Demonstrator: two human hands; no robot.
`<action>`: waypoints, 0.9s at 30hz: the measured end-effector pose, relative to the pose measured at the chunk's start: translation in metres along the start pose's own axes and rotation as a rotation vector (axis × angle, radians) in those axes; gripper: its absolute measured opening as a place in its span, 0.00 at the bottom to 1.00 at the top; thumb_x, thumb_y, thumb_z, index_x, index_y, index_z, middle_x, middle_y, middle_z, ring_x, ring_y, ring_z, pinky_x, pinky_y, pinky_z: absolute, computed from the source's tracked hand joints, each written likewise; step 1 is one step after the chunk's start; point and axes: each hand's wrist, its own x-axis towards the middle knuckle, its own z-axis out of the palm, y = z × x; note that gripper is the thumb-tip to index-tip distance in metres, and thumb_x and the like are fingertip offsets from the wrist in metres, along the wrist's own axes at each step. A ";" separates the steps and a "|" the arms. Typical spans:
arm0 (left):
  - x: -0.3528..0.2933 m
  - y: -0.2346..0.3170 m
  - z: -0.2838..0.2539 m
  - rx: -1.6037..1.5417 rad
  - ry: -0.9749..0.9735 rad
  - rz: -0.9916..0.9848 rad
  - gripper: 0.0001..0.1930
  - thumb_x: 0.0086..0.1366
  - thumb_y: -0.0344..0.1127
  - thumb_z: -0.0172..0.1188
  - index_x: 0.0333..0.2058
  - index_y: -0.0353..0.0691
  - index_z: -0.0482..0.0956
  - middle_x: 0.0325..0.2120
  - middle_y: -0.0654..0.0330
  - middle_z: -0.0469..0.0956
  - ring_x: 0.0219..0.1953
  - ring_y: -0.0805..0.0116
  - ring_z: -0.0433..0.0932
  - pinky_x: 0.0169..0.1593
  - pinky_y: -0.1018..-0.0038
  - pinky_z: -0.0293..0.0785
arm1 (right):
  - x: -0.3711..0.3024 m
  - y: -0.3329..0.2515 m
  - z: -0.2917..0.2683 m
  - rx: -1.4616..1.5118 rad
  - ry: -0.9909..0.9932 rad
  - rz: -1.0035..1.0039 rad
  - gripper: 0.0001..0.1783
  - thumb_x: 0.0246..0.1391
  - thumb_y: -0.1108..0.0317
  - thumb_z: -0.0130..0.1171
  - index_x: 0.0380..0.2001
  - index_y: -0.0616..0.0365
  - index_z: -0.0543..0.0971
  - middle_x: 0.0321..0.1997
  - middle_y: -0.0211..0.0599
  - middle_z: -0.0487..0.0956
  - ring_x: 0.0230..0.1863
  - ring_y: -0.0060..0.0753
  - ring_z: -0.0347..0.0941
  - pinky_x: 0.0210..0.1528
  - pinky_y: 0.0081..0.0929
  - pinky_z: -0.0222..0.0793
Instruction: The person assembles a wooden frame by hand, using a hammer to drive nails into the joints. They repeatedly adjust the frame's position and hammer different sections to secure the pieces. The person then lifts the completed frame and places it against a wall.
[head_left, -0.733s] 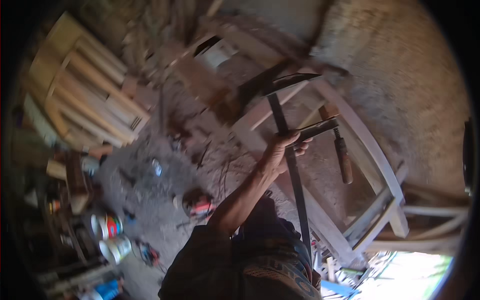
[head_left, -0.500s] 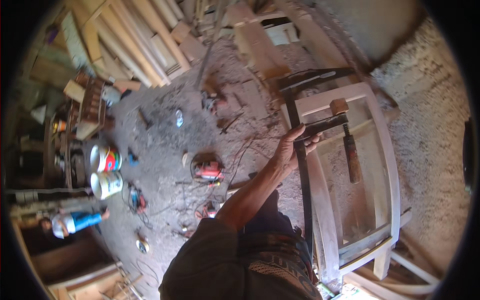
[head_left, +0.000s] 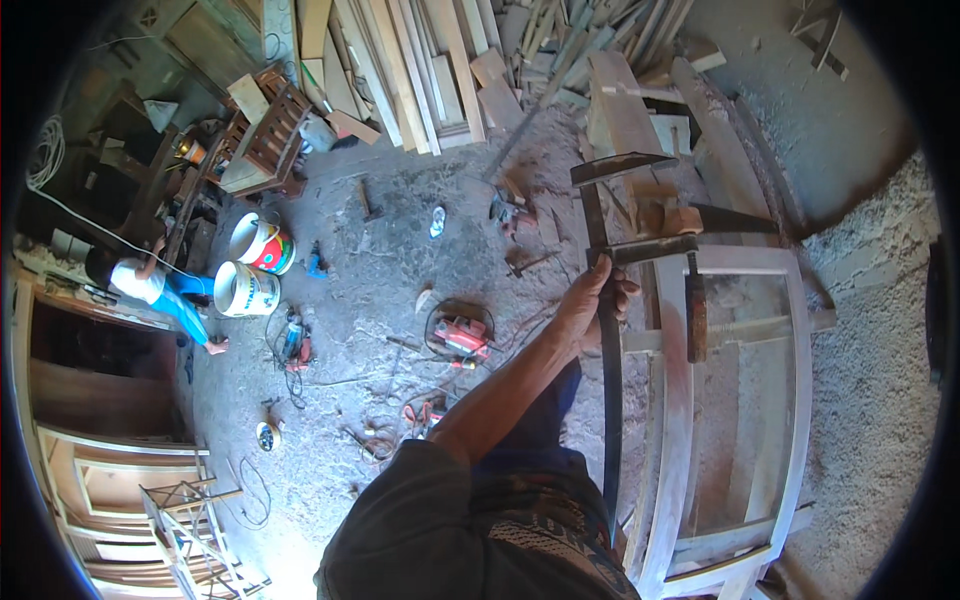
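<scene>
My left hand (head_left: 598,303) is shut around the dark bar of a long metal bar clamp (head_left: 609,420). The bar runs from a fixed jaw (head_left: 622,166) at the top down past my torso. Just right of my fingers a sliding jaw (head_left: 652,249) juts out, and a wooden screw handle (head_left: 696,322) hangs below it. The clamp stands along the left rail of a pale wooden furniture frame (head_left: 797,400) lying on the dusty floor. My right hand is out of sight.
Planks are stacked at the top (head_left: 430,60). A red power tool (head_left: 461,336), cables and a blue tool (head_left: 294,340) lie on the floor. Two paint buckets (head_left: 248,290) stand left, near another person (head_left: 150,285). Wooden frames (head_left: 110,470) stand lower left.
The view has swung round, so the wooden frame now lies upright on the right. My left hand keeps its grip on the clamp bar, just under the sliding jaw.
</scene>
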 end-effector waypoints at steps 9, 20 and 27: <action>0.043 0.130 -0.012 0.200 0.046 0.247 0.22 0.73 0.58 0.56 0.40 0.42 0.75 0.33 0.52 0.84 0.26 0.70 0.78 0.30 0.73 0.76 | 0.031 -0.047 0.021 -0.045 -0.077 -0.071 0.15 0.58 0.57 0.63 0.30 0.60 0.82 0.21 0.36 0.80 0.25 0.29 0.78 0.26 0.36 0.70; 0.128 0.148 -0.161 0.075 0.284 0.147 0.22 0.78 0.55 0.46 0.43 0.40 0.74 0.32 0.52 0.83 0.24 0.64 0.80 0.26 0.69 0.77 | 0.133 -0.215 0.093 -0.139 -0.120 -0.100 0.16 0.57 0.56 0.63 0.29 0.60 0.82 0.20 0.35 0.79 0.24 0.28 0.77 0.26 0.36 0.70; 0.209 0.224 -0.260 -0.096 0.485 -0.141 0.17 0.79 0.48 0.46 0.47 0.39 0.71 0.39 0.52 0.82 0.32 0.61 0.82 0.35 0.64 0.81 | 0.251 -0.419 0.151 -0.262 -0.093 -0.102 0.16 0.57 0.56 0.63 0.28 0.60 0.82 0.19 0.35 0.78 0.24 0.26 0.77 0.26 0.36 0.69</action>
